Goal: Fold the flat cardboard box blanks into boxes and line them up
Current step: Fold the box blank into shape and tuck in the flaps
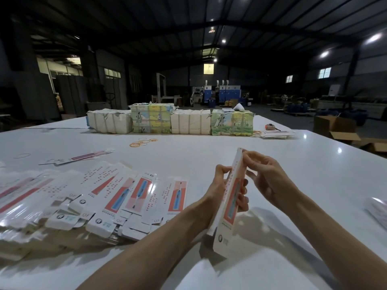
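Above the near middle of the bench point(282, 155), I see the left hand point(218, 187) curled around the middle of a long cardboard box point(225, 231), which stands tilted with its low end nearest me. The right hand point(266, 176) pinches its far top end. To the left, other boxes point(125, 195) lie side by side in a row.

We see a dim hall, lit by a few ceiling lamps point(223, 41) and pale windows point(325, 72) far back (the roof is nearly black). The white desk point(293, 168) catches the light and shows small glare spots near its right edge. Glossy blanks point(117, 191) at the desk's left edge shine and smear into blur, while the box point(224, 231) is sharp. Soft shadows lie under the forearms point(167, 227). The wide lens bends the desk's edges.
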A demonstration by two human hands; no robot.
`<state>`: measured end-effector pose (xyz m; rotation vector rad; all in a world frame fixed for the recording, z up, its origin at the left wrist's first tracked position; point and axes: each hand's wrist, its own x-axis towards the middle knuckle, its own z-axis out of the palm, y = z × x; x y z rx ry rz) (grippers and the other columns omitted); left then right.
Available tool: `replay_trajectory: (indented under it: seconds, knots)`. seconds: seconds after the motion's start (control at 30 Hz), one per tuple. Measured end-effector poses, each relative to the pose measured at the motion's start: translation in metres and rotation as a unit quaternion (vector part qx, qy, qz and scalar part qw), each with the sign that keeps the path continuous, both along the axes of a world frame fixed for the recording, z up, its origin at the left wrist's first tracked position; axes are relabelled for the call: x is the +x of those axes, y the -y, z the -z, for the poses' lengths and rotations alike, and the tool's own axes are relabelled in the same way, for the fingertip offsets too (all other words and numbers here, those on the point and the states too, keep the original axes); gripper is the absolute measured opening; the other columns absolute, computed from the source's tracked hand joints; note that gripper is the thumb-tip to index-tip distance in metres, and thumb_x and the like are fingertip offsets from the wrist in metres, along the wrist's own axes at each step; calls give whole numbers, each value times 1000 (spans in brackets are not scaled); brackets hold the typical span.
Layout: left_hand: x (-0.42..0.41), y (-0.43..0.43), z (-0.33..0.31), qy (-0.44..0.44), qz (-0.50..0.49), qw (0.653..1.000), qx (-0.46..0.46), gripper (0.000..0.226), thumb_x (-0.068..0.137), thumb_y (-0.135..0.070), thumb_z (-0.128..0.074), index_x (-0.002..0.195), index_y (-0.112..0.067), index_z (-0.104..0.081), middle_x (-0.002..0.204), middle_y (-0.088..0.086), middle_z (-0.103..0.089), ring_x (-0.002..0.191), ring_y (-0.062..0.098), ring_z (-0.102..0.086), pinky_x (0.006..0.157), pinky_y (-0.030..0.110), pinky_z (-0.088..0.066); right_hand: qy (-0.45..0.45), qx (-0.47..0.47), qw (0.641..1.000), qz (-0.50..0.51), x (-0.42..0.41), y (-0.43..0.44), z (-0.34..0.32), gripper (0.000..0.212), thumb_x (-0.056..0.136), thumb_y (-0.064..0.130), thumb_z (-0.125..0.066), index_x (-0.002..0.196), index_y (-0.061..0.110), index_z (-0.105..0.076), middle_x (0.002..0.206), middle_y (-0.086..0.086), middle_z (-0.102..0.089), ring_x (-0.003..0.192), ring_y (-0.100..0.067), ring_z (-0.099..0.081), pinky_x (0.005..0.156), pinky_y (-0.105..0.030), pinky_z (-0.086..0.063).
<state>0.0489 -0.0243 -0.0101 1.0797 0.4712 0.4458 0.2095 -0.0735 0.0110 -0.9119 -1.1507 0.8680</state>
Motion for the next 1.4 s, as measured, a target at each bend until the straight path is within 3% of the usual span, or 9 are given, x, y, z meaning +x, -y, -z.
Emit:
replay_trajectory:
  seconds: [0.17,0.37,0.5,0.8,0.97,1.1,1.2,1.3,1.4]
  knots:
    - [-16,-15,4,51,-63,996,-38,56,98,-63,-47,98,-9,-62,80,10,-61,64,18,-60,64,28,-55,40,-37,998,21,-19,-4,15,50,96,26,-71,142,29,-50,115,-6,-77,112,-28,-73,86,-35,-63]
    - [-20,-10,4,16,-134,986,99,57,106,-61,-36,115,-14,-67,93,13,-78,79,29,-79,63,33,-63,81,-5,995,50,-27,1,20,55,94,35,-68,143,28,-44,106,-14,-77,98,-37,-75,83,-47,-62]
    - [-13,-5,4,34,-175,970,165,47,110,-55,-35,146,-26,-43,119,22,-68,93,36,-77,71,42,-66,82,-3,995,49,-24,4,22,53,94,31,-68,142,28,-47,105,-16,-76,95,-39,-75,72,-47,-64]
    - [-15,0,9,27,-121,984,125,55,106,-64,-29,106,-18,-60,65,0,-69,53,13,-67,52,24,-58,74,-2,996,48,-34,-1,24,54,86,34,-71,138,34,-58,109,-5,-76,103,-33,-75,77,-41,-64]
    - [-11,-2,12,26,-183,967,173,42,107,-61,-35,143,-41,-41,115,11,-71,88,30,-78,72,40,-66,96,21,992,75,-27,3,23,56,89,38,-70,142,34,-54,111,-5,-78,102,-31,-75,84,-44,-63]
    - [-12,-7,17,16,-237,910,339,34,108,-59,-34,141,-68,-28,134,-5,-63,102,22,-76,79,41,-66,125,34,986,101,-20,1,24,48,94,38,-69,141,40,-56,106,-1,-79,100,-26,-76,80,-34,-65]
    - [-9,-2,17,25,-187,926,325,49,101,-67,-47,144,-73,-24,140,-6,-60,108,23,-75,78,45,-66,139,38,983,117,-17,1,22,51,92,43,-69,142,42,-56,102,0,-78,97,-22,-76,73,-26,-62]
    - [-7,0,16,22,-150,914,376,89,89,-50,-76,143,-76,-11,136,-30,-46,110,5,-70,75,23,-62,142,30,983,109,-17,0,21,56,93,41,-67,147,41,-52,107,7,-77,101,-15,-76,72,-25,-62]
    - [-7,-6,19,27,-135,919,370,103,85,-31,-84,146,-72,-11,145,-16,-45,117,21,-69,85,35,-65,150,20,984,96,-20,1,21,57,93,44,-70,147,42,-50,109,10,-75,104,-14,-75,74,-29,-63]
